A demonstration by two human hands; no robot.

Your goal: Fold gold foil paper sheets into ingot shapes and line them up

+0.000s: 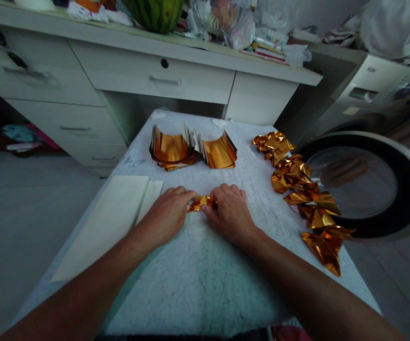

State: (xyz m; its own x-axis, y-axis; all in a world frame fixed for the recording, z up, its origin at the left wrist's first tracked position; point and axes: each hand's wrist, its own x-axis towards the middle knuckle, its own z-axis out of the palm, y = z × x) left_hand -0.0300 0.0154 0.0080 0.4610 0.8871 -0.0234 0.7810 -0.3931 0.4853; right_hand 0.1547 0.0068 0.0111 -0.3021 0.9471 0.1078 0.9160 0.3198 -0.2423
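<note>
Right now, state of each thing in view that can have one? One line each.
Small gold foil piece: partly folded, pinched between left hand and right hand
Two gold foil sheet stacks: curved, hollow side up
Crinkled gold foil pieces: folded, in an overlapping row
Flat white sheets: lying flat
White desk drawers: shut
Round washing machine door: open

Gold foil strip [204, 202]: glossy, creased. Curved gold sheets [171, 146], far: smooth, metallic sheen. Folded gold pieces [327, 246], right: shiny, crumpled. White sheets [101, 220], left: matt, smooth, paper-like. Table covering [205, 284]: dull, cloth-like, mottled. Drawer handle [165, 81], far: metallic in appearance. Plastic bag [386, 28], far right: thin, wrinkled.
</note>
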